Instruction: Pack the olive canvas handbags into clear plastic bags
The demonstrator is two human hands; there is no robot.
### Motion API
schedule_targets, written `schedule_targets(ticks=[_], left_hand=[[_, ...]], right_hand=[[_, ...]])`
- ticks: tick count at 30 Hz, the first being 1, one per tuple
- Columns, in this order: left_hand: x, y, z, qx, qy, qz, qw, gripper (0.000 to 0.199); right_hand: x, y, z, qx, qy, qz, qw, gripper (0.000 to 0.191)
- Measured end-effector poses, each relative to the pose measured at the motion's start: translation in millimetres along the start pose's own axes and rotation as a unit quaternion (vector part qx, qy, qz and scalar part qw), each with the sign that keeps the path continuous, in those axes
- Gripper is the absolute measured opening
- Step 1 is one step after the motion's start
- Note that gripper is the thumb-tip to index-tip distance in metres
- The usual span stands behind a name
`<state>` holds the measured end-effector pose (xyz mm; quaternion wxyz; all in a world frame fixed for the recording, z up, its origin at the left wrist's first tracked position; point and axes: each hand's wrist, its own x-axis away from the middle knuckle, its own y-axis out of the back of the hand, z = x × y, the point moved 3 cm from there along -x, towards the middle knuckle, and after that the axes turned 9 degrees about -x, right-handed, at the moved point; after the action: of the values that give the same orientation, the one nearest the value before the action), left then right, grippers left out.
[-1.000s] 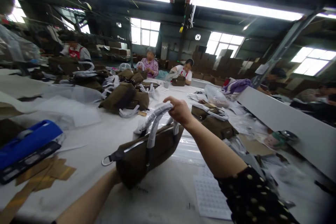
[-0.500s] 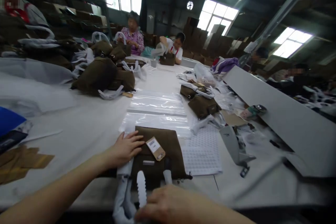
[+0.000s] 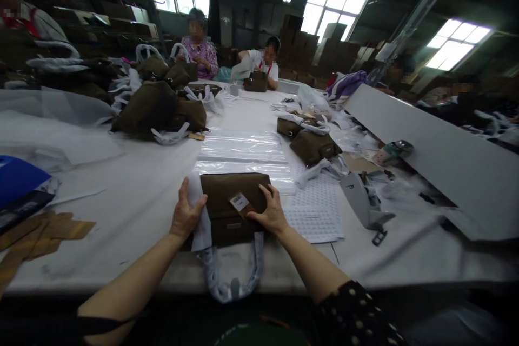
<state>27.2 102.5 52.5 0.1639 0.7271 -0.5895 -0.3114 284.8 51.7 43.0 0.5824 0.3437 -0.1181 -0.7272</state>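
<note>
Your left hand [image 3: 186, 213] curls its fingers around the plastic-wrapped handle [image 3: 197, 211] at the edge of the olive-brown handbag [image 3: 227, 192]. Your right hand [image 3: 272, 213] lies open, fingers spread on the bag beside its barcode tag [image 3: 239, 202]. The bag lies flat on the white surface [image 3: 121, 227], between your hands.

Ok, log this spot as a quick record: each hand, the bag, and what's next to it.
left hand: gripping white wrapping at the bag's edge
right hand: resting on olive-brown handbag
bag label: barcode tag, lying on the bag
handles: white-wrapped bag handles, hanging toward the viewer
behind: clear plastic bag
right side: sheet of labels
</note>
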Motion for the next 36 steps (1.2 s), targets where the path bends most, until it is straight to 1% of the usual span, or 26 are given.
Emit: schedule_targets(ticks=[2, 3, 5, 7, 9, 11, 12, 13, 14, 15, 16, 17, 19, 20, 21, 23, 25, 26, 29, 31, 32, 34, 35, 36], left_hand=[[25, 3.4, 2, 0.010, -0.057, -0.046, 0.997, 0.079], [38, 5.8, 4, 0.010, -0.075, -0.056, 0.996, 0.079], [62, 10.7, 9, -0.006, -0.081, -0.047, 0.996, 0.080], [73, 14.1, 14, -0.031, -0.069, -0.022, 0.997, 0.080], [69, 13.9, 19, -0.047, -0.040, 0.002, 0.998, 0.080], [53, 9.1, 20, -0.068, -0.010, 0.034, 0.997, 0.079], [44, 5.8, 18, -0.087, -0.012, 0.048, 0.995, 0.079], [34, 2.6, 13, -0.109, -0.032, 0.054, 0.992, 0.079], [26, -0.4, 6, -0.126, -0.069, 0.050, 0.988, 0.077], [19, -3.5, -2, -0.132, -0.117, 0.045, 0.983, 0.075], [14, -6.8, -12, -0.131, -0.173, 0.044, 0.975, 0.073], [11, -10.5, -21, -0.127, -0.232, 0.047, 0.963, 0.071], [8, -18.6, -39, -0.139, -0.325, 0.060, 0.933, 0.067], [7, -22.7, -45, -0.159, -0.355, 0.065, 0.919, 0.067], [6, -26.3, -50, -0.184, -0.371, 0.065, 0.908, 0.067], [4, -31.4, -54, -0.225, -0.361, 0.063, 0.903, 0.068], [2, -33.1, -51, -0.242, -0.340, 0.072, 0.906, 0.070], [2, -32.3, -48, -0.246, -0.334, 0.082, 0.906, 0.070], [2, -21.4, -41, -0.221, -0.333, 0.129, 0.908, 0.067], [-1, -6.9, -41, -0.163, -0.310, 0.146, 0.925, 0.060], [-6, 1.0, -42, -0.128, -0.287, 0.141, 0.939, 0.055], [-25, 13.4, -42, -0.067, -0.231, 0.106, 0.965, 0.043], [-40, 15.6, -40, -0.050, -0.197, 0.084, 0.975, 0.035], [-58, 13.7, -37, -0.044, -0.163, 0.069, 0.983, 0.029]], right_hand=[[18, 5, -1, -0.003, 0.045, -0.019, 0.999, 0.086], [31, 9, 0, 0.000, 0.056, -0.027, 0.998, 0.086], [55, 14, 6, 0.008, 0.065, -0.040, 0.997, 0.085], [69, 16, 14, 0.014, 0.062, -0.053, 0.997, 0.083], [69, 13, 18, 0.021, 0.048, -0.065, 0.996, 0.080], [58, 10, 16, 0.031, 0.021, -0.072, 0.997, 0.078], [51, 9, 14, 0.039, 0.007, -0.077, 0.996, 0.078], [45, 8, 12, 0.049, -0.002, -0.086, 0.995, 0.080], [40, 8, 10, 0.063, 0.000, -0.097, 0.993, 0.081], [36, 8, 10, 0.081, 0.015, -0.109, 0.991, 0.080], [34, 8, 12, 0.102, 0.044, -0.116, 0.987, 0.077], [32, 7, 14, 0.127, 0.083, -0.111, 0.982, 0.071], [30, 4, 18, 0.172, 0.147, -0.062, 0.972, 0.058], [29, 3, 19, 0.187, 0.155, -0.031, 0.970, 0.054], [27, 2, 20, 0.196, 0.148, -0.003, 0.969, 0.052], [23, 3, 18, 0.197, 0.103, 0.029, 0.974, 0.053], [21, 5, 17, 0.188, 0.064, 0.037, 0.979, 0.056], [21, 5, 17, 0.184, 0.055, 0.041, 0.981, 0.057], [24, 8, 22, 0.170, 0.054, 0.060, 0.982, 0.061], [25, 13, 24, 0.158, 0.062, 0.077, 0.983, 0.063], [23, 18, 24, 0.147, 0.065, 0.077, 0.984, 0.064], [11, 30, 21, 0.112, 0.071, 0.049, 0.990, 0.063], [0, 36, 16, 0.090, 0.068, 0.021, 0.993, 0.061], [-14, 42, 10, 0.065, 0.063, -0.008, 0.996, 0.057]])
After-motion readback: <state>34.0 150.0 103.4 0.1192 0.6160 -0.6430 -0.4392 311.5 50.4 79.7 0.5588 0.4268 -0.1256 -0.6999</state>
